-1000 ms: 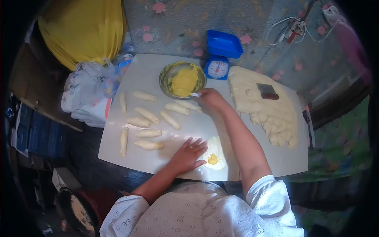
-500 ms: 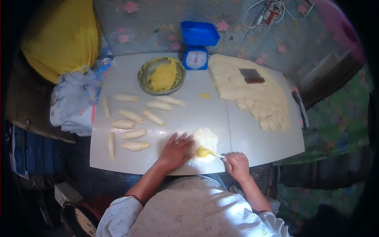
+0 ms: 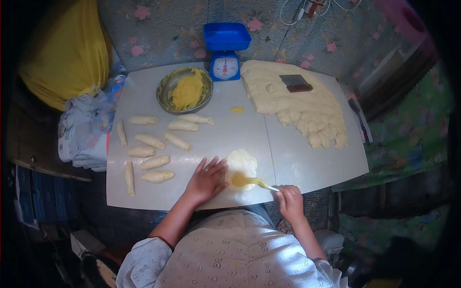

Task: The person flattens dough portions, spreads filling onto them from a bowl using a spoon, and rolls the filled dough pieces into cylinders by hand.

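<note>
Dough (image 3: 241,161) lies flattened, lower centre of frame, filling (image 3: 238,180) on its near part at the spoon (image 3: 260,182). Right hand (image 3: 291,199) pinches the spoon's handle; left hand (image 3: 205,183), fingers somewhat spread, lies flat by the dough's left edge. Risk: pressing hard could tear the dough; filling smeared rimward could spill. Rolls (image 3: 155,162) at left, bowl (image 3: 165,91) upper left.

I'm getting a dim view where brighter light is hitting the shirt (image 3: 283,252) and making the flattened dough (image 3: 243,162) glow pale. Shadow is darkening the floor (image 3: 109,222), the lens is bowing the table (image 3: 307,168), blackness is swallowing my corners, and fine detail is looking soft.
</note>
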`<action>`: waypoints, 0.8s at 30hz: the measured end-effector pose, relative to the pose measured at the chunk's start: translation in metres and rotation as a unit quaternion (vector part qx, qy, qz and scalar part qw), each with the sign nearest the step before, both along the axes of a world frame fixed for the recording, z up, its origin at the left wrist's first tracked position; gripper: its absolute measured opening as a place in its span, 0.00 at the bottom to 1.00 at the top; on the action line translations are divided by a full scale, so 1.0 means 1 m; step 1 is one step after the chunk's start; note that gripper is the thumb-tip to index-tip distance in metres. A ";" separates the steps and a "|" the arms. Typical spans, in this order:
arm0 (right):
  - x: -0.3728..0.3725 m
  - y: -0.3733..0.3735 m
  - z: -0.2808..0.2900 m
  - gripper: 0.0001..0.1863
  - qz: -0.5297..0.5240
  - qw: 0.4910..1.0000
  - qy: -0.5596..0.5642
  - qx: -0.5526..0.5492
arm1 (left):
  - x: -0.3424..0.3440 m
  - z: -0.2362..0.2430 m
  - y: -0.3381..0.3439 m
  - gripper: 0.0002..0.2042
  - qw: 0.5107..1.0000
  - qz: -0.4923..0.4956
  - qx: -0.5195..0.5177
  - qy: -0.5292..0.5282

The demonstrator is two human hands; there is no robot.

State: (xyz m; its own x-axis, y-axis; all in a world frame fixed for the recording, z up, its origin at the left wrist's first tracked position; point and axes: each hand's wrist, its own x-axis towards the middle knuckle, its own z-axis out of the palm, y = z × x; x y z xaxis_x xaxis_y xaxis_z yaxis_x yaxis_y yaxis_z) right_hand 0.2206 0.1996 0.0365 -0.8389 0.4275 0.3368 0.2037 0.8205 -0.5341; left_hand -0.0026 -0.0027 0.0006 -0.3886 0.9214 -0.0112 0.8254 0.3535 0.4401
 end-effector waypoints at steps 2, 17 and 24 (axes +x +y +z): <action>-0.004 0.000 -0.002 0.08 0.017 0.994 -0.098 0.037 | -0.001 -0.003 0.001 0.25 1.000 -0.002 0.004 0.009; -0.064 0.009 0.016 0.08 0.113 0.990 -0.074 0.034 | -0.003 -0.006 -0.004 0.23 0.999 0.010 0.047 0.002; -0.030 0.029 0.010 0.08 0.059 0.997 -0.038 0.042 | -0.004 -0.003 -0.007 0.24 0.999 0.018 0.024 -0.028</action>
